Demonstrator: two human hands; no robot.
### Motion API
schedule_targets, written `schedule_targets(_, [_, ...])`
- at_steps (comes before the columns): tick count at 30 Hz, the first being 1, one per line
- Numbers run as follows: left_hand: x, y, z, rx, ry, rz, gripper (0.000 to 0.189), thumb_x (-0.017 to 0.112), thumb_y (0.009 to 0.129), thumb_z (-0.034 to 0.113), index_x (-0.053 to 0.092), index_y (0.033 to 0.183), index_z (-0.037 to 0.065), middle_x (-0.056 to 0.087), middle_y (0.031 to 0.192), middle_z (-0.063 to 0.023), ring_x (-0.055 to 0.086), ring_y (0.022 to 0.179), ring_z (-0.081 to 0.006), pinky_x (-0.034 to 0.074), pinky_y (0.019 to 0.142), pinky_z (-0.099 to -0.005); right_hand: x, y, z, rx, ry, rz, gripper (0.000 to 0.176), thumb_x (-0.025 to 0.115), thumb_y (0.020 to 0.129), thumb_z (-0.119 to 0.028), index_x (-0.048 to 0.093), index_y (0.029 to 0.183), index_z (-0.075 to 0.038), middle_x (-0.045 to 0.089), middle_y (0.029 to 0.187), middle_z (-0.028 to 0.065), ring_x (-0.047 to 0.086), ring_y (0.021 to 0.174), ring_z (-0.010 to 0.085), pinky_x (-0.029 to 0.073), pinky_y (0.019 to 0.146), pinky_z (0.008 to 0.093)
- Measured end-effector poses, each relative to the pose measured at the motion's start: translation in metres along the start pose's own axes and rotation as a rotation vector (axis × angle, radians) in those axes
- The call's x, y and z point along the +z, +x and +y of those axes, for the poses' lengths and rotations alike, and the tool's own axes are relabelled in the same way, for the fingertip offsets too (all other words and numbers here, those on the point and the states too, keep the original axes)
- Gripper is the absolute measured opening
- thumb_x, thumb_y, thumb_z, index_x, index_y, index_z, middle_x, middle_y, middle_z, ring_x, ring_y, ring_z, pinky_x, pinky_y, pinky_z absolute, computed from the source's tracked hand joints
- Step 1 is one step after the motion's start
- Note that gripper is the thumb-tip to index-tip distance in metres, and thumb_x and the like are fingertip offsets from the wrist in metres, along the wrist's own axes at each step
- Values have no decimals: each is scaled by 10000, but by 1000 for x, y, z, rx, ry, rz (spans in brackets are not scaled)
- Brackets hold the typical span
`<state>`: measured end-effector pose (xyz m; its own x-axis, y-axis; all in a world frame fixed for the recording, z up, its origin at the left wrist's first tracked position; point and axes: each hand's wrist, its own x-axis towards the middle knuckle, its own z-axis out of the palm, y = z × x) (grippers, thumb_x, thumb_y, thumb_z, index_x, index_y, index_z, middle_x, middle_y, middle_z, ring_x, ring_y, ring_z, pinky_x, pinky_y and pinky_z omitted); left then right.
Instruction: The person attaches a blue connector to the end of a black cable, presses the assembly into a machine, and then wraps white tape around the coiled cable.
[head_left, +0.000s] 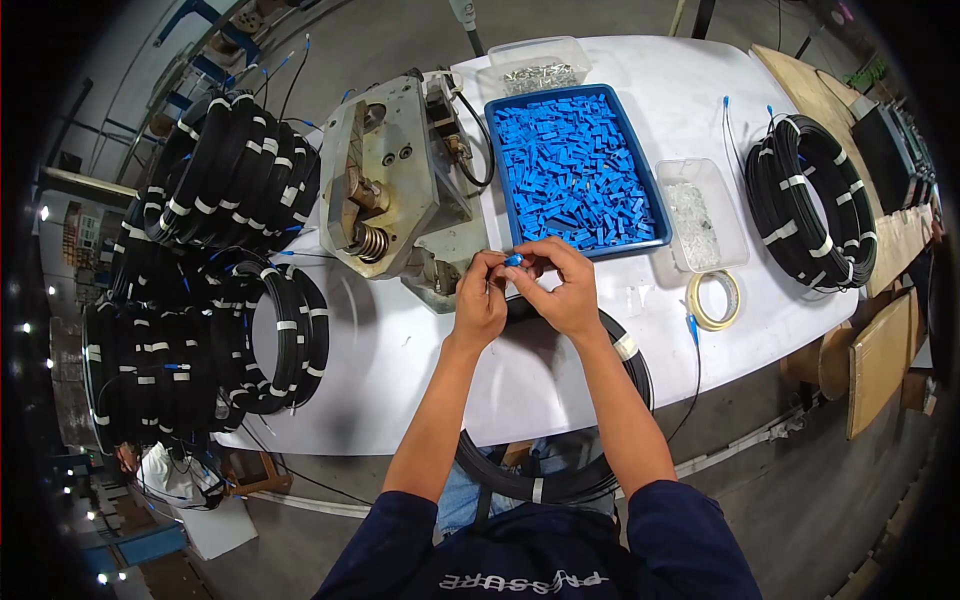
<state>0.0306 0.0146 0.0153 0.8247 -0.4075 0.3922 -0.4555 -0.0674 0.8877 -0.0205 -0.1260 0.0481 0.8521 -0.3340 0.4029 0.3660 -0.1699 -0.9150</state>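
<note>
A small blue cable connector is held between my two hands, just in front of the blue tray. My left hand is closed in a pinch at its left side. From the right, the thumb and fingers of my right hand press on the same connector. Fingers cover most of it, so its exact shape is hidden. A black cable coil with white ties lies below my forearms, partly on the table edge and over my lap. A second blue connector hangs on a thin cable at the right.
A metal press with a spring stands left of my hands. The blue tray holds many blue connector parts. Clear boxes of metal parts and clear parts flank it. Tape and cable coils sit right; stacked coils left.
</note>
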Motion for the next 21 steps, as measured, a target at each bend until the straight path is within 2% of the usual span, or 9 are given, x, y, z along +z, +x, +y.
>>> schedule_targets(3, [-2,0,-1,7,20,-24,177,442,915,-134,520,1029,-23,602,893,-113,579,760,-180,497,716,-279,2,0,3,-60,-3,29,190,786,786,-81,709,945,-11,629,783,57,582,672,134,470,605,262])
schedule_targets(13, [2,3,-2,135,12,10,176,457,924,-132,548,1017,-13,611,945,-127,594,759,-186,496,692,-289,4,-3,3,-168,-65,45,108,733,792,3,669,878,17,653,803,86,579,657,141,465,590,261])
schedule_targets(19, [1,-1,0,6,29,60,110,503,938,-89,573,969,-10,637,880,-98,584,695,-161,495,660,-281,13,-9,13,-139,-55,101,94,729,852,-47,660,881,9,626,756,75,592,624,135,482,571,260])
schedule_targets(21, [-2,-1,0,-40,35,75,73,524,956,-51,579,979,-9,643,847,-91,583,697,-144,495,659,-276,23,-12,17,-17,164,131,109,709,894,-69,640,889,16,650,764,79,626,638,125,498,585,251])
